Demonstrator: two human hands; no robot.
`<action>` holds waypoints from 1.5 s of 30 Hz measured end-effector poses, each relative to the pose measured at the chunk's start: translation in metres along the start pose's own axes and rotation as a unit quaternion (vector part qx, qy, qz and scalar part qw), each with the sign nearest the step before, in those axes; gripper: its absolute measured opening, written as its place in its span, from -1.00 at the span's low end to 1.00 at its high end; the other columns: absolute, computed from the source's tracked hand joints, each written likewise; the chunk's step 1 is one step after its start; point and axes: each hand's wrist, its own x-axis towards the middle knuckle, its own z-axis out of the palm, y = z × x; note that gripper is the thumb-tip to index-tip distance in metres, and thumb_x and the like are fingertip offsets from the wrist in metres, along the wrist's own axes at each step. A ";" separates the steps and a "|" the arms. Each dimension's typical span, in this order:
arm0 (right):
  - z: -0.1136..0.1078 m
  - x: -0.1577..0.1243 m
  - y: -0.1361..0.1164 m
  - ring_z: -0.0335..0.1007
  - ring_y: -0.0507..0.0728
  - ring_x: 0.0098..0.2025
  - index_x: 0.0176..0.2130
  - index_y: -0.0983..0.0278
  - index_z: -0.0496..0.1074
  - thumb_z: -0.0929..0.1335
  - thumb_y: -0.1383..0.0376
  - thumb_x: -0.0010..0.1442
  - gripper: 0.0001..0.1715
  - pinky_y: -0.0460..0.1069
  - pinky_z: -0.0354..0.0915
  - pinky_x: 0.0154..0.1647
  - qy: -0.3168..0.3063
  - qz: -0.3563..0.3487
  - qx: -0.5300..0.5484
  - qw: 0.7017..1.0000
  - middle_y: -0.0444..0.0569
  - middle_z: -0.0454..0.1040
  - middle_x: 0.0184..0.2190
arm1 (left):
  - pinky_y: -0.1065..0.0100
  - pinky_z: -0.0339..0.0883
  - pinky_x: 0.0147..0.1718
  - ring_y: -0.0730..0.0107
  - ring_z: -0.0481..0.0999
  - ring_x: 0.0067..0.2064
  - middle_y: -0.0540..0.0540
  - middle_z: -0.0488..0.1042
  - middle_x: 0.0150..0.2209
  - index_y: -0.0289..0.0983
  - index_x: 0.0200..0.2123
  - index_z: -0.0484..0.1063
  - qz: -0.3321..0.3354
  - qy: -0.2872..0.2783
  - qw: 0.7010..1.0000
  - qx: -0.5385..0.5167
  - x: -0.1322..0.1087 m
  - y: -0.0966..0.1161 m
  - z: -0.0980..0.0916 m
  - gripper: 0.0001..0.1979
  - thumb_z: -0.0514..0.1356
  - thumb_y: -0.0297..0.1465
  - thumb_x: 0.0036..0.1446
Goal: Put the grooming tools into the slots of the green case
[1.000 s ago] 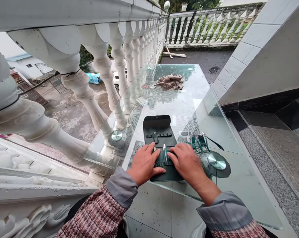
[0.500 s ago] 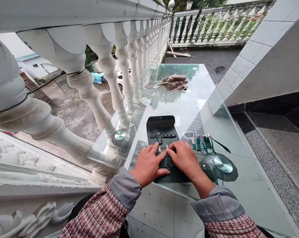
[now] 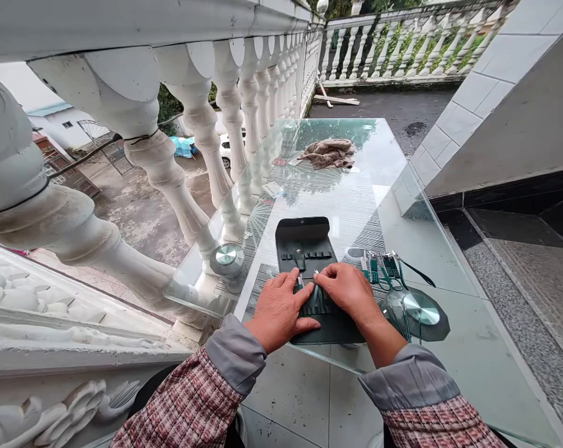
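A dark green tool case (image 3: 307,239) lies unfolded on the glass table (image 3: 356,199) in front of me. My left hand (image 3: 279,311) rests flat on its near left part, fingers stretched out, pinning the case down. My right hand (image 3: 349,289) pinches a small green-handled tool (image 3: 315,283) that stands in the case's elastic loops. A second small metal tool (image 3: 300,281) sits in the loops just left of it. Several green-handled manicure tools (image 3: 379,267) lie loose on the glass to the right of the case.
A white stone balustrade (image 3: 192,118) runs close along the table's left side. A crumpled brown cloth (image 3: 328,154) lies at the far end of the glass. Round metal table fittings (image 3: 227,256) sit under the glass at left, and another metal fitting (image 3: 418,308) at right. A tiled wall (image 3: 496,93) rises to the right.
My right hand has moved left from the case's right part onto the green-handled tool and closed its fingers on it. My left hand has stayed on the case.
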 end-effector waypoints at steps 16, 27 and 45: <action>-0.015 0.016 0.035 0.27 0.03 -0.56 -0.49 0.29 0.38 0.31 0.03 -0.09 -0.64 -0.07 0.16 -0.54 0.075 0.039 0.243 0.966 -0.10 0.41 -0.58 | 0.09 0.20 0.02 0.00 0.23 0.10 -0.32 0.16 0.19 -0.30 0.09 0.24 -0.010 -0.007 1.000 -0.009 0.001 -0.001 0.000 -0.19 0.23 0.09 -0.12; -0.040 -0.021 0.067 0.34 0.12 -0.43 -0.32 0.21 0.46 0.29 0.14 -0.02 -0.72 -0.02 0.13 -0.45 0.118 -0.037 -0.034 0.992 -0.07 0.48 -0.44 | 0.09 0.22 -0.02 0.00 0.23 0.10 -0.32 0.17 0.18 -0.28 0.08 0.25 -0.010 -0.004 1.000 -0.006 0.002 0.000 0.002 -0.21 0.22 0.10 -0.12; 0.008 -0.011 -0.003 0.26 0.15 -0.23 -0.48 0.24 0.41 0.30 0.17 0.13 -0.76 -0.01 0.07 -0.34 0.056 -0.105 -0.176 0.977 -0.02 0.42 -0.37 | 0.10 0.18 0.03 0.01 0.23 0.11 -0.30 0.20 0.17 -0.30 0.07 0.24 -0.020 0.006 1.000 -0.009 0.002 0.002 0.003 -0.19 0.27 0.07 -0.16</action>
